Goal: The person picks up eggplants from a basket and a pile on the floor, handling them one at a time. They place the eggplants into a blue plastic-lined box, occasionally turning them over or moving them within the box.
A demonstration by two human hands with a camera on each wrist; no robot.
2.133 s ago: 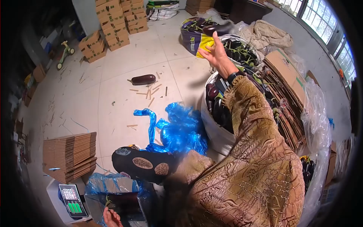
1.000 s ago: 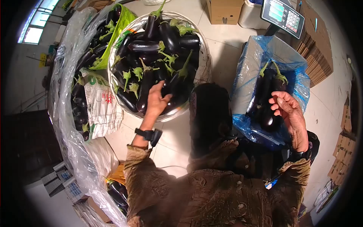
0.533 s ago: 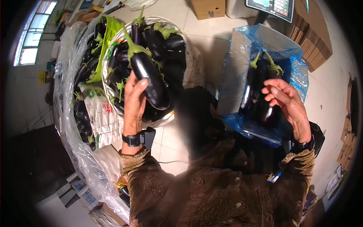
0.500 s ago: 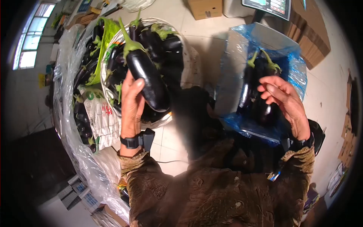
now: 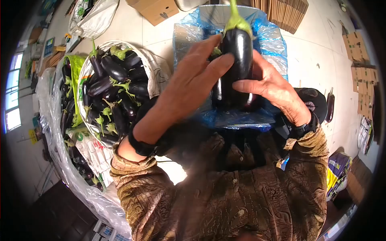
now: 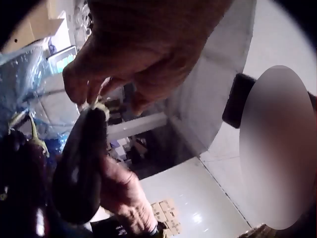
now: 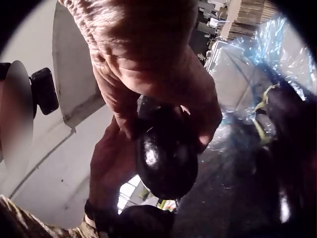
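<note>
A dark purple eggplant (image 5: 238, 52) with a green stem stands nearly upright between my two hands. From the left, my left hand (image 5: 193, 78) holds it, with the thumb across its side; in the left wrist view those fingers are at the stem end. My right hand (image 5: 277, 90) grips the lower body between thumb and fingers. The right wrist view shows its rounded bottom end (image 7: 168, 166) below that hand. Beneath lies a box lined with blue plastic (image 5: 271, 38), with more eggplants (image 6: 34, 163) inside, partly hidden by my hands.
To the left stands a white sack (image 5: 159, 74) full of eggplants, beside a green bag (image 5: 80, 62) and clear plastic sheeting (image 5: 52, 108). A cardboard box (image 5: 155, 10) and stacked flat cartons (image 5: 285, 14) are beyond. One eggplant (image 5: 330, 106) lies on the floor at right.
My left hand has taken an eggplant from the sack and carried it right, over the lined box. My right hand has come up and gripped it too. The head view has shifted right.
</note>
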